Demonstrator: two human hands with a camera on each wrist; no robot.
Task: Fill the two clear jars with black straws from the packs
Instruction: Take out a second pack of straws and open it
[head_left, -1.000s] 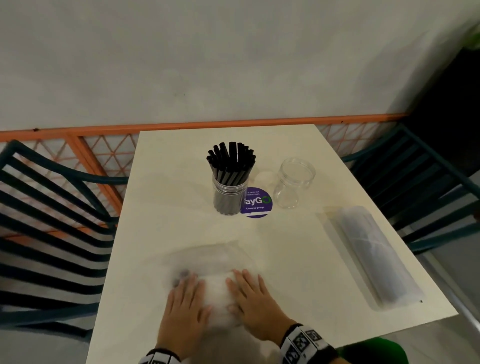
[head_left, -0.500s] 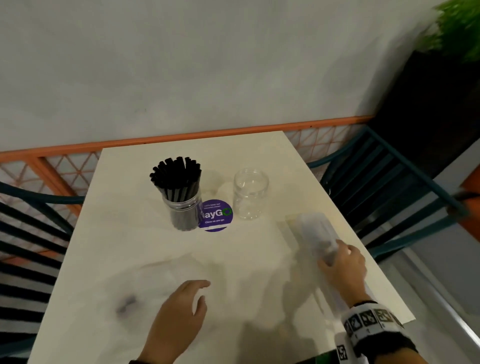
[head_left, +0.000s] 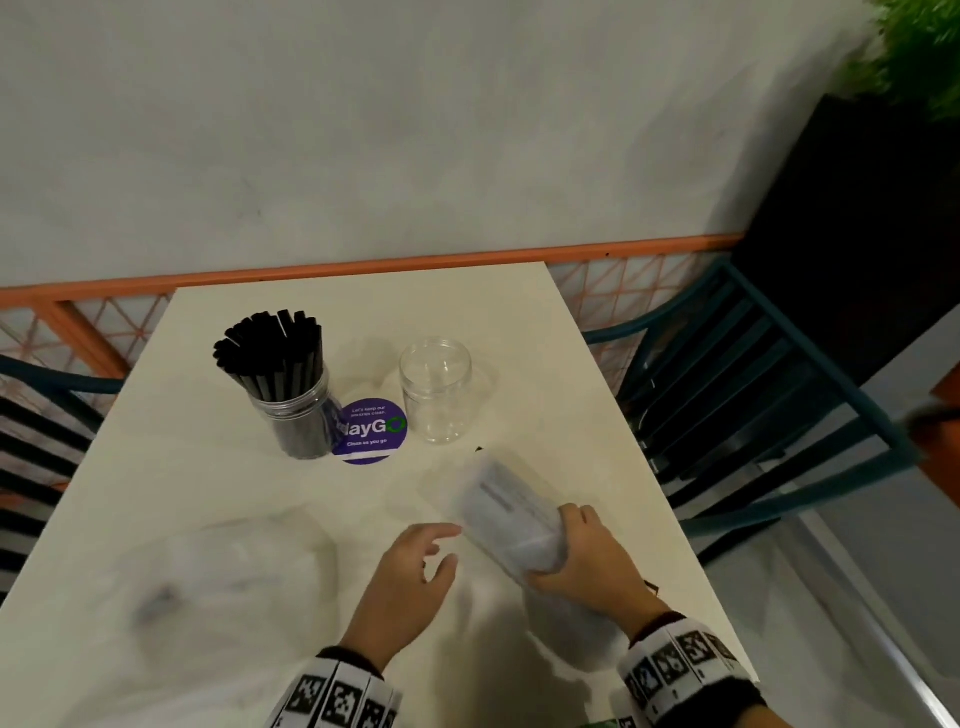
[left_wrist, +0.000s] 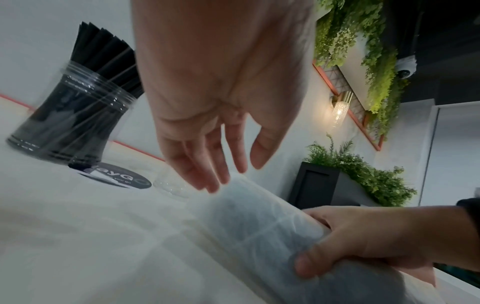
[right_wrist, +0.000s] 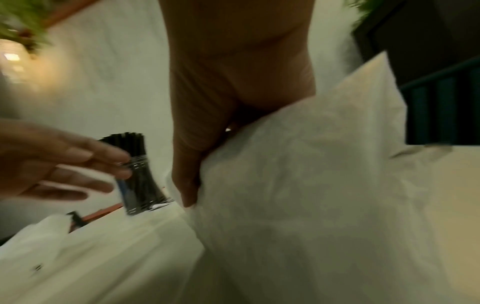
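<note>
Fingers (left_wrist: 315, 267) of our right hand (head_left: 592, 564) curl round the near end of the full pack of straws (head_left: 506, 512), thumb on one side and the others wrapped over the top, so the frosted sleeve is clamped and its far end points away from us toward the jars. Our left hand (head_left: 410, 566) hovers just beside that pack, its fingers spread and loosely extended, holding nothing; in the left wrist view the fingertips (left_wrist: 205, 181) sit right at the pack's far end, though we cannot tell whether they touch it. Just beyond our right fingertips stands the empty clear jar (head_left: 436, 389), upright and apart from the pack. Farther to the left of it, beyond our left fingers, the other jar (head_left: 298, 410) is packed with black straws (head_left: 272, 345) that fan out above its rim. Between the two jars lies a round purple sticker (head_left: 371, 431), touching the filled jar's base. Off to the left of our left hand, an emptied plastic wrapper (head_left: 208, 587) lies crumpled on the pale table (head_left: 519, 322). Dark slatted chairs (head_left: 753, 395) flank the table.
</note>
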